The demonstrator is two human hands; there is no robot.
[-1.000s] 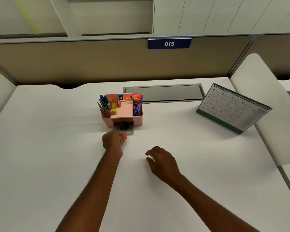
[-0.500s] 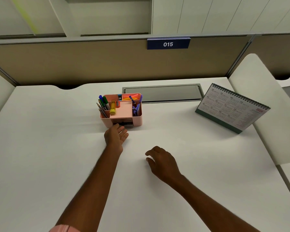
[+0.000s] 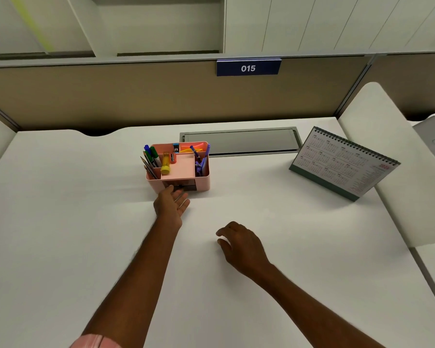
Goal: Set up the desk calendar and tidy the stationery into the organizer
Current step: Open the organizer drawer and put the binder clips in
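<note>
One pink organizer (image 3: 203,185) stands far-centre on the white desk (image 3: 60,222), holding two markers (image 3: 153,154), one yellow glue stick (image 3: 165,165) and pencils (image 3: 148,167) too bunched to count. One calendar (image 3: 342,163) stands upright, far right. Of the two hands, the left hand (image 3: 172,205) lies flat and released, with its thumb touching the organizer's near front. The right hand (image 3: 241,244) rests nearer, loosely curled and empty. Behind is a tan partition (image 3: 111,96) with one plate (image 3: 248,67) reading "015".

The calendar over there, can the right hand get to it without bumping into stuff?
Probably yes. The right hand rests on the desk holding nothing, and only bare desk lies between it and the standing calendar. The pink organizer sits off to the other side.
</note>
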